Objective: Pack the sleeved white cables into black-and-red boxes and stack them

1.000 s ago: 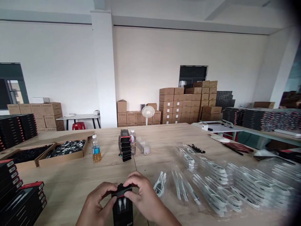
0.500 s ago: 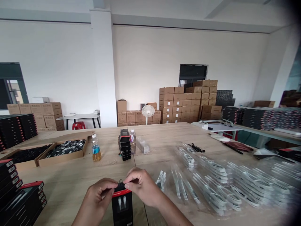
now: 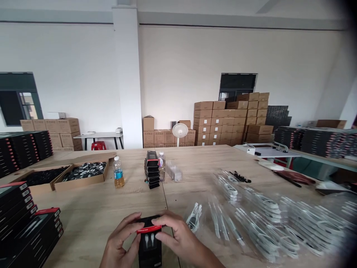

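Two hands grip one black box (image 3: 150,242) at the counter's (image 3: 92,219) near edge, left hand (image 3: 121,242) and right hand (image 3: 178,240) closed around its red-striped top. Bare wood lies beyond the box; bagged cables (image 3: 251,219) crowd its right. Since half a second ago, the box sits lower, its hang tab folded down.

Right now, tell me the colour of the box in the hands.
Black box with a red strip near the top; head view.

Black box (image 3: 150,242) top flap now flat under both hands (image 3: 156,238), hanger tab gone.
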`<move>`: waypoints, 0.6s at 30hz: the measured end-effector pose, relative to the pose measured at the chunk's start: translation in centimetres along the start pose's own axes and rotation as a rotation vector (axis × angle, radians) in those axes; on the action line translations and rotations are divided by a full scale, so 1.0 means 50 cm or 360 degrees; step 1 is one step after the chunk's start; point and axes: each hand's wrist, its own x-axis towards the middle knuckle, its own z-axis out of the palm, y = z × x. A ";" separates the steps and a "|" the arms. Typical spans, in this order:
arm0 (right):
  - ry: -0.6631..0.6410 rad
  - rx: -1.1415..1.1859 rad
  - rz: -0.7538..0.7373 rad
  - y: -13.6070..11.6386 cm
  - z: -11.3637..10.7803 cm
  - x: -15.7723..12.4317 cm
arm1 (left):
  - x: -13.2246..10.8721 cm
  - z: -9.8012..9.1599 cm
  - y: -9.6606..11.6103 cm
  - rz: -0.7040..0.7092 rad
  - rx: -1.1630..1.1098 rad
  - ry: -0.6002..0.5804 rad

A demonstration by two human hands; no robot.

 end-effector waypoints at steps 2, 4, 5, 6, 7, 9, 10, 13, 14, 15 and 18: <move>0.0139 0.0033 0.0100 0.014 0.019 0.001 | -0.018 0.040 -0.011 -0.0035 0.0083 0.0117; 0.0356 0.0156 0.0253 0.025 0.042 0.010 | -0.047 0.092 -0.021 -0.0149 0.0162 0.0335; 0.0470 0.0253 0.0322 0.030 0.054 0.017 | -0.064 0.117 -0.025 -0.0195 0.0227 0.0409; 0.0565 0.0360 0.0374 0.034 0.066 0.025 | -0.081 0.137 -0.028 -0.0234 0.0318 0.0454; 0.0633 0.0461 0.0410 0.038 0.077 0.033 | -0.096 0.150 -0.031 -0.0269 0.0438 0.0475; 0.0666 0.0634 0.0473 0.050 0.101 0.044 | -0.112 0.145 -0.034 -0.0303 0.0711 0.0474; 0.0640 0.0700 0.0519 0.061 0.112 0.047 | -0.112 0.124 -0.033 -0.0294 0.0837 0.0457; 0.0535 0.0717 0.0642 0.113 0.144 0.037 | -0.089 -0.007 -0.023 -0.0212 0.1162 0.0392; 0.0499 0.0641 0.0649 0.135 0.155 0.028 | -0.078 -0.067 -0.017 -0.0229 0.1305 0.0389; 0.0463 0.0534 0.0637 0.158 0.164 0.016 | -0.067 -0.129 -0.011 -0.0254 0.1443 0.0359; 0.0410 0.0215 0.0552 0.215 0.188 -0.023 | -0.041 -0.299 -0.010 -0.0564 0.1814 0.0293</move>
